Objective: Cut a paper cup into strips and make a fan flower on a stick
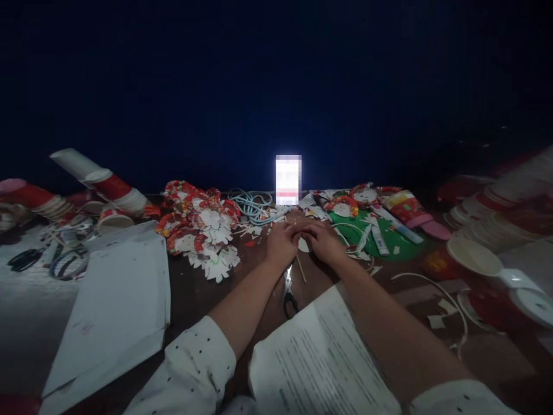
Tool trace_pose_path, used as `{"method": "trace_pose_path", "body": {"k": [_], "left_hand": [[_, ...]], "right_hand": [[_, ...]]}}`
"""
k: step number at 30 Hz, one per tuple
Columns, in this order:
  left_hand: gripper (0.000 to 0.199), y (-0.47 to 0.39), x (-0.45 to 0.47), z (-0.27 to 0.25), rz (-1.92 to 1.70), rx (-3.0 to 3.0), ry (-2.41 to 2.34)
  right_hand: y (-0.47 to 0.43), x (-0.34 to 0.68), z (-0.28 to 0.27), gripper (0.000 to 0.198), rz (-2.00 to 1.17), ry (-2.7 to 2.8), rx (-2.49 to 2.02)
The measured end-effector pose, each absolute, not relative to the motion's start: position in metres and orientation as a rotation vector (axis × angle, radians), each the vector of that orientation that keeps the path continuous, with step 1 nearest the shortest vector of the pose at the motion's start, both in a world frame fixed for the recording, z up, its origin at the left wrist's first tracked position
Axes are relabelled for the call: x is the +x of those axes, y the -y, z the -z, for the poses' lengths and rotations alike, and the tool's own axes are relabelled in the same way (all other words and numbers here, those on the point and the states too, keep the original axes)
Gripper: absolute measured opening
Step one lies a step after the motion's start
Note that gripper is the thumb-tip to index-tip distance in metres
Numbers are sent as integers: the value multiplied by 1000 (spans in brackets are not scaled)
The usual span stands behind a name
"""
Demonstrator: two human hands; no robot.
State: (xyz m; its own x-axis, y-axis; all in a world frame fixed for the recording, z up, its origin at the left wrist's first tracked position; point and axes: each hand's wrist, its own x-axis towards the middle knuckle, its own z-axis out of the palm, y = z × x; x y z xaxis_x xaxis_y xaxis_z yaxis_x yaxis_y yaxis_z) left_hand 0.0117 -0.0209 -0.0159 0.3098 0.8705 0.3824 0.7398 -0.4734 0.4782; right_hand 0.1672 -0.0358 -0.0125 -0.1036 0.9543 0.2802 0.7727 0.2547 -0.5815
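Scissors [288, 282] on worktop [251, 260], between our forearms; long axis fore-and-aft, blades pointing away. Left hand [282, 239], right hand [322, 241] meet; grip contents we can't tell. Printed sheet [317, 360]: illegible.

A pixelated white rectangle [288, 180] glares amid dimness, with blur toward the right edge.

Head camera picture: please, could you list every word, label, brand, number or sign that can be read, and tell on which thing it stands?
No text can be read with certainty.
Printed page: many lines of print, too blurred to read.
White sheets at the left: faint pink marks, not legible.
White tubes at the right: markings too small to read.
Bright rectangle: pixelated, nothing readable.
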Motion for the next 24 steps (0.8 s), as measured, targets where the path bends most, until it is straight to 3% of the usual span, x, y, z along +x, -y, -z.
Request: {"method": "trace_pose_path", "body": {"k": [24], "left_hand": [[23, 25, 13, 11, -835, 2373, -1536]], "right_hand": [[39, 165, 17, 28, -321, 1835, -1500]]}}
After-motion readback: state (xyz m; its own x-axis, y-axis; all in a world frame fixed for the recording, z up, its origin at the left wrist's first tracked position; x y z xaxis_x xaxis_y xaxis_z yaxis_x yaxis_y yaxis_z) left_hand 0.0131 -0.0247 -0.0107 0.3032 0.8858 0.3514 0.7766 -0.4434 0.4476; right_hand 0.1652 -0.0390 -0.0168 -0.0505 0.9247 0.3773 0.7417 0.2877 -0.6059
